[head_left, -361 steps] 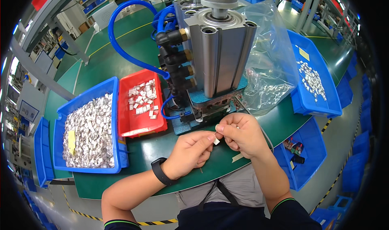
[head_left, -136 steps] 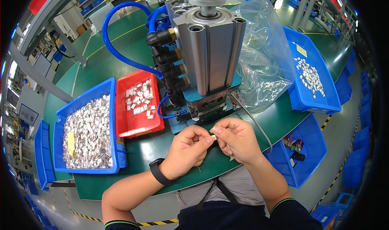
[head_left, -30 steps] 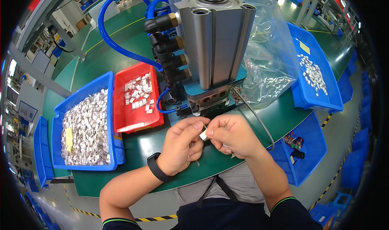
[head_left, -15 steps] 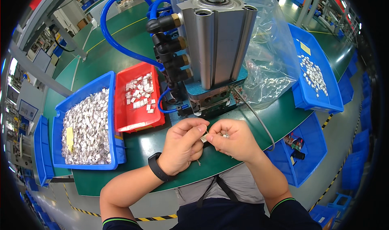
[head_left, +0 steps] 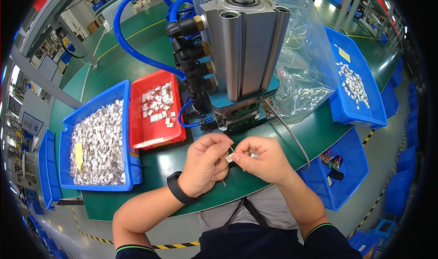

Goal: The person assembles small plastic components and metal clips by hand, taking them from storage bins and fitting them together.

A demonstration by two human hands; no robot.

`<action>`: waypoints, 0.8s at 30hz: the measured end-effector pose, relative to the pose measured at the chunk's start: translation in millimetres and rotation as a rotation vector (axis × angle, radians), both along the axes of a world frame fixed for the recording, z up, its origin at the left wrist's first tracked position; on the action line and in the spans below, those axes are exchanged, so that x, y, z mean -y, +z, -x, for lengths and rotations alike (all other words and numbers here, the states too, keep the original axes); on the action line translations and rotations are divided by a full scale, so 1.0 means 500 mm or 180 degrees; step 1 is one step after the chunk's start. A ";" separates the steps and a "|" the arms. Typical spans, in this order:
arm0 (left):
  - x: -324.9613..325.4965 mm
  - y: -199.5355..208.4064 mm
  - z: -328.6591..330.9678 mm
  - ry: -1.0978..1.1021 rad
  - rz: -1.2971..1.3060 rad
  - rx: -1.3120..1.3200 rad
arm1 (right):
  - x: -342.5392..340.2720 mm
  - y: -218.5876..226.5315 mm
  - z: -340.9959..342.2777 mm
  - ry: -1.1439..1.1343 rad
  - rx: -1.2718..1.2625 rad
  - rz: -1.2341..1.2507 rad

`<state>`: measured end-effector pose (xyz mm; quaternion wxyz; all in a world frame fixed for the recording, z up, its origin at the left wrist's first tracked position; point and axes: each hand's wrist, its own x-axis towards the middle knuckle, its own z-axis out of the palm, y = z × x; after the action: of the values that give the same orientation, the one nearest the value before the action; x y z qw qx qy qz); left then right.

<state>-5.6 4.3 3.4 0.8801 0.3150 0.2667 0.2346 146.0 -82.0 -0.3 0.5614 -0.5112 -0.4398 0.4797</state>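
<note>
At far L, your blue bin of heaped pcs stood w/ its R wall hard by the red tray. Green table showed btwn that tray's near edge & your L hand, leaving some side room. Your L thumb & index were pinched on a thin lead, other fingers curled. The white pc sat btwn both hands, in front of the press, nr the table's front edge. Your R hand had its thumb closed on that pc; another pc showed by its fingers. Grey cable curved just R, narrowing that side; the far-R bin stood well apart.
</note>
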 end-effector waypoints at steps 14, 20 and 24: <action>0.000 -0.007 0.004 -0.0025 -0.0039 0.0082 | 0.002 -0.015 0.001 -0.0055 0.0297 -0.0135; 0.001 -0.007 0.005 -0.0104 -0.0046 0.0111 | 0.002 -0.014 0.008 -0.0128 0.0527 -0.0159; 0.002 -0.005 0.004 -0.0108 -0.0064 0.0053 | 0.002 -0.013 0.007 -0.0136 0.0531 -0.0163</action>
<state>-7.4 3.4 0.9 0.8830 0.3264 0.2516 0.2248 142.6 -83.1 -6.8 0.5458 -0.5441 -0.4861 0.4119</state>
